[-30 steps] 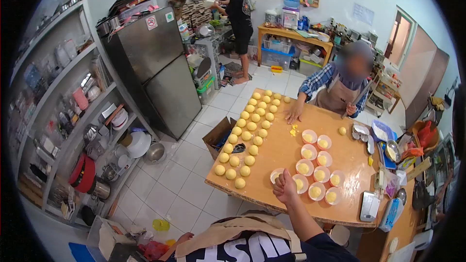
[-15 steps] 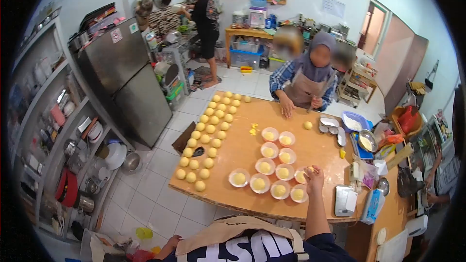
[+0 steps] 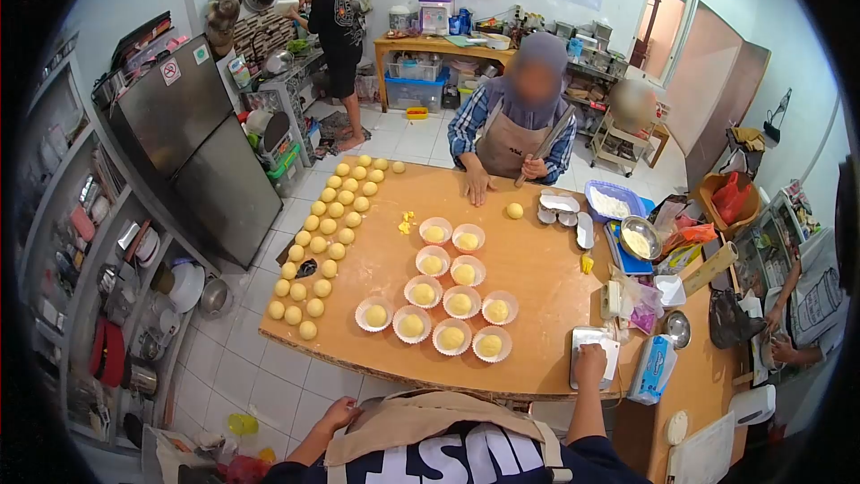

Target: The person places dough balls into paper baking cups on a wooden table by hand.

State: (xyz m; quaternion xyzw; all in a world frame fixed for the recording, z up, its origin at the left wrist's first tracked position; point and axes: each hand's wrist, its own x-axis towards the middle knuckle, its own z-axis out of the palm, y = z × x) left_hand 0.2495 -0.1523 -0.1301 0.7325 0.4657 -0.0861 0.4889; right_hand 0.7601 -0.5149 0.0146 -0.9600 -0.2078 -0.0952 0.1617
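Note:
My right hand (image 3: 589, 363) is over the white kitchen scale (image 3: 580, 337) near the table's front right edge. Its fingers point away from me and are mostly hidden, so what they hold, if anything, cannot be made out. Low beside my apron (image 3: 403, 430), my left hand (image 3: 340, 412) hangs with loose fingers and nothing seen in it. Several white paper cups (image 3: 374, 326), each with a ball of yellow dough (image 3: 451, 338) inside, stand mid-table. Rows of bare dough balls (image 3: 336, 210) line the left side, and a single ball (image 3: 514, 211) lies near the far edge.
Across the table (image 3: 528, 305) stands a co-worker (image 3: 520, 125), one hand flat on it. Metal molds (image 3: 560, 203), a blue basin of white powder (image 3: 612, 203), a metal bowl (image 3: 640, 237) and a blue packet (image 3: 652, 369) crowd the right. A fridge (image 3: 193, 143) stands left.
My right hand has moved from the nearest right paper cup rightward to the scale. My left hand has come slightly up into view. The camera view has shifted; the co-worker stays at the far edge.

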